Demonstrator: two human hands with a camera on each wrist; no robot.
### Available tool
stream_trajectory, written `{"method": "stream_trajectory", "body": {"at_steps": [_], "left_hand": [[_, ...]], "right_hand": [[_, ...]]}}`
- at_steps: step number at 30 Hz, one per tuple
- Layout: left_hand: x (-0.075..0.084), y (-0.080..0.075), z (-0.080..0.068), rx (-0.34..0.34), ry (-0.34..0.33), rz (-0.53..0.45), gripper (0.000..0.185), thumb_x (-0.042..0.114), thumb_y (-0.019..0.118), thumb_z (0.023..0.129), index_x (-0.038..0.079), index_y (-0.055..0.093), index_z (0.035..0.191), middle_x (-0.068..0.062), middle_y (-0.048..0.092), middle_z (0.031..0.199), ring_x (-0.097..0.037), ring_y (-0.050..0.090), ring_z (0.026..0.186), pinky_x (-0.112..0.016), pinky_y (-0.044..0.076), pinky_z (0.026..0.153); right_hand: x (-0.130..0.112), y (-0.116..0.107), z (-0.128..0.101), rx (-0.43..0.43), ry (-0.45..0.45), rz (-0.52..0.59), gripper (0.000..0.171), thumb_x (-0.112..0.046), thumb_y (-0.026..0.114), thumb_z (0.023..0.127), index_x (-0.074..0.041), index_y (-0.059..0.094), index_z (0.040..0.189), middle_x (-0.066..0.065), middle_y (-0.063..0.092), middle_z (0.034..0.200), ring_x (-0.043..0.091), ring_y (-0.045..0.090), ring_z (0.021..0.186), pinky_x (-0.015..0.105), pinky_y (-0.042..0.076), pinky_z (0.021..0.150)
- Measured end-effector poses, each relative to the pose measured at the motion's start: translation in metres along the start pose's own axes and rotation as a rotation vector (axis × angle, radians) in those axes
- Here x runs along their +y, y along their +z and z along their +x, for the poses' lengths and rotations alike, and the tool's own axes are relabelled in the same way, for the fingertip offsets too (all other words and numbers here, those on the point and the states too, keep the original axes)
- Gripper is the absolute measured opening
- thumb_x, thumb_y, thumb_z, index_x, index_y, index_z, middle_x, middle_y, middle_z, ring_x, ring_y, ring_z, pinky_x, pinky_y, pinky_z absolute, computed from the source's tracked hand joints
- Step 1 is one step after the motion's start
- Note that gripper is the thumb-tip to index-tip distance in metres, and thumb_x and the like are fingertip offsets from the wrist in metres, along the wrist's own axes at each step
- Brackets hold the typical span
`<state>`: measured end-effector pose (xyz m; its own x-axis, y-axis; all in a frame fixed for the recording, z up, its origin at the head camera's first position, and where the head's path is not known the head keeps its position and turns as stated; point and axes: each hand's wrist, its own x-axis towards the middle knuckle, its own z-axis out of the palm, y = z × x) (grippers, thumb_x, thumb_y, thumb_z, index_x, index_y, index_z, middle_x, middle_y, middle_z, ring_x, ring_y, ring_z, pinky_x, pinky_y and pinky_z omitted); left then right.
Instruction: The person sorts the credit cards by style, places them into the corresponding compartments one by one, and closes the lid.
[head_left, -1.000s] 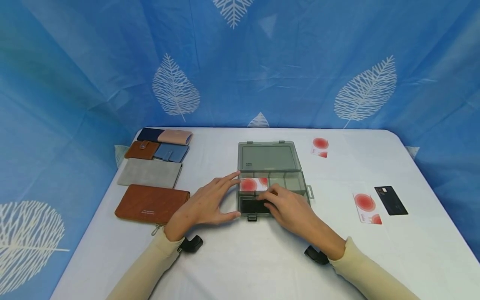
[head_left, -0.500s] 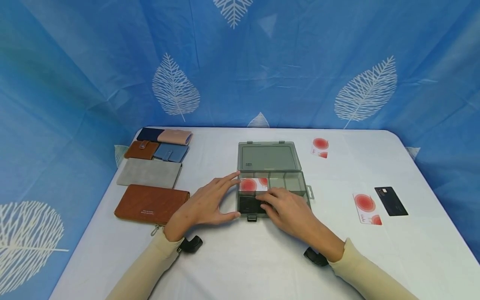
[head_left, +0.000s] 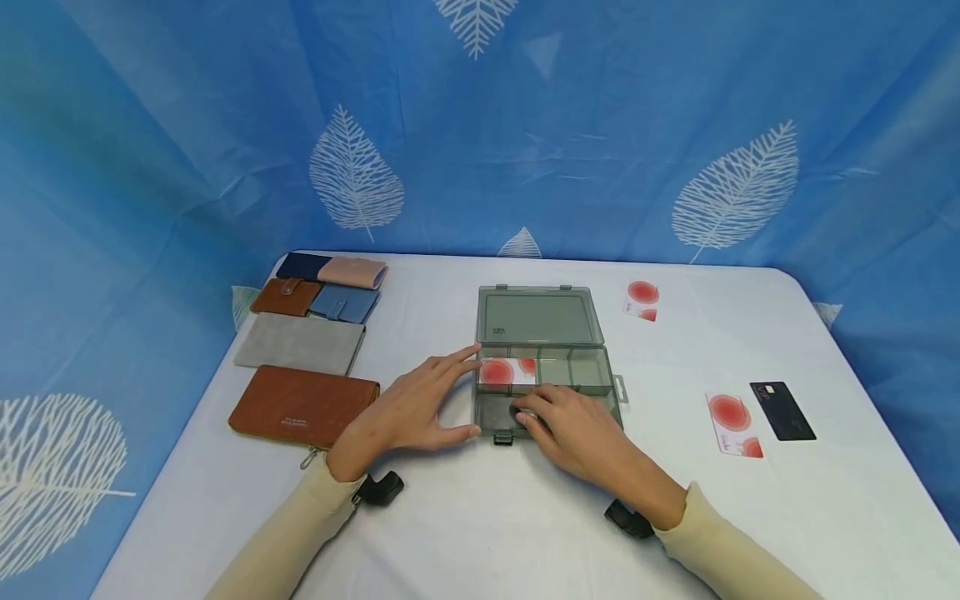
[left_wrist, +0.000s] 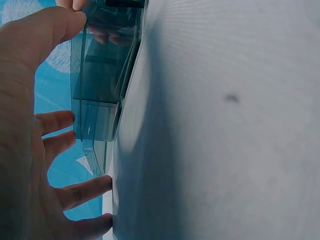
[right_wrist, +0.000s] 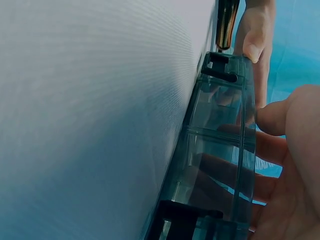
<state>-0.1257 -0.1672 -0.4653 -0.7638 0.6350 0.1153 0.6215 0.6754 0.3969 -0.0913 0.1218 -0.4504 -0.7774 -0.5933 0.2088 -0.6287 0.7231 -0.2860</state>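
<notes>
Box point(head_left: 542, 367), smoky clear plastic, sits lid-open at counter point(head_left: 480, 517) centre; lid lies flat at 12 o'clock of the tray. Far-left compartment holds a white card with a red disc point(head_left: 507, 372). Right hand point(head_left: 573, 425) reaches into the near-left compartment, fingers curled down over something dark there; whether it is pinched or only pressed, cannot tell. Left hand point(head_left: 411, 408) braces the box's left wall from 9 o'clock, fingers straight and spread, thumb on the near corner by the black latch point(head_left: 503, 438); nothing gripped. Judged step: seating an item into the near compartment. Next move would call for flattening it below the dividers, then withdrawing fingers without dragging it. Outward: at 3 o'clock, a red-disc card point(head_left: 732, 423) and a black card point(head_left: 782, 410); at 1 o'clock another red-disc card point(head_left: 641, 301); at 9–10 o'clock, wallets, nearest brown point(head_left: 303, 406).
</notes>
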Motion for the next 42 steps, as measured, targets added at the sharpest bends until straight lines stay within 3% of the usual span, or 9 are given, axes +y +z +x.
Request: {"method": "stream_trajectory", "body": {"at_steps": [10,17,21,26,34,42], "left_hand": [[0.0,-0.002,0.001,-0.008,-0.004,-0.001,0.094,0.064,0.074,0.091,0.016,0.041,0.166,0.0,0.025,0.179,-0.034,0.048,0.149,-0.06,0.052,0.107],[0.002,-0.001,0.0,-0.025,-0.036,0.01,0.097,0.066,0.073,0.09,0.019,0.039,0.167,0.001,0.023,0.179,-0.034,0.048,0.149,-0.061,0.053,0.106],[0.002,0.0,0.0,-0.02,-0.033,0.01,0.097,0.065,0.074,0.09,0.019,0.04,0.167,0.001,0.024,0.179,-0.034,0.048,0.148,-0.061,0.054,0.105],[0.002,0.0,0.001,-0.017,-0.035,0.009,0.096,0.065,0.075,0.09,0.018,0.041,0.167,0.002,0.024,0.179,-0.034,0.049,0.148,-0.061,0.054,0.103],[-0.001,-0.002,0.003,-0.017,-0.023,-0.002,0.096,0.064,0.074,0.09,0.018,0.04,0.167,0.002,0.023,0.179,-0.035,0.047,0.15,-0.062,0.052,0.106],[0.0,-0.003,0.001,-0.023,-0.027,-0.012,0.095,0.064,0.074,0.091,0.018,0.04,0.167,0.002,0.022,0.179,-0.034,0.046,0.151,-0.063,0.052,0.106]], "right_hand": [[0.003,-0.006,0.001,-0.045,0.023,0.038,0.026,-0.032,0.068,0.108,-0.016,0.079,0.126,0.004,0.077,0.126,0.025,0.074,0.114,0.048,0.062,0.09],[0.026,-0.035,0.005,0.023,0.001,0.115,0.022,-0.025,0.072,0.105,-0.016,0.078,0.124,0.001,0.077,0.118,0.018,0.076,0.097,0.044,0.062,0.078],[0.056,-0.058,0.01,0.058,-0.022,0.132,0.024,-0.017,0.073,0.104,-0.01,0.076,0.127,0.007,0.076,0.116,0.022,0.075,0.096,0.046,0.061,0.078],[0.111,-0.076,0.022,0.049,0.01,0.158,0.028,-0.01,0.071,0.105,-0.005,0.074,0.132,0.013,0.074,0.122,0.032,0.072,0.11,0.055,0.059,0.09],[0.196,-0.083,0.043,-0.024,0.073,0.209,0.032,-0.011,0.066,0.108,-0.001,0.068,0.138,0.021,0.069,0.134,0.041,0.067,0.121,0.063,0.055,0.098],[0.24,-0.08,0.06,-0.129,0.191,0.203,0.037,-0.014,0.07,0.106,0.002,0.068,0.139,0.026,0.066,0.139,0.044,0.059,0.125,0.069,0.043,0.111]]}}
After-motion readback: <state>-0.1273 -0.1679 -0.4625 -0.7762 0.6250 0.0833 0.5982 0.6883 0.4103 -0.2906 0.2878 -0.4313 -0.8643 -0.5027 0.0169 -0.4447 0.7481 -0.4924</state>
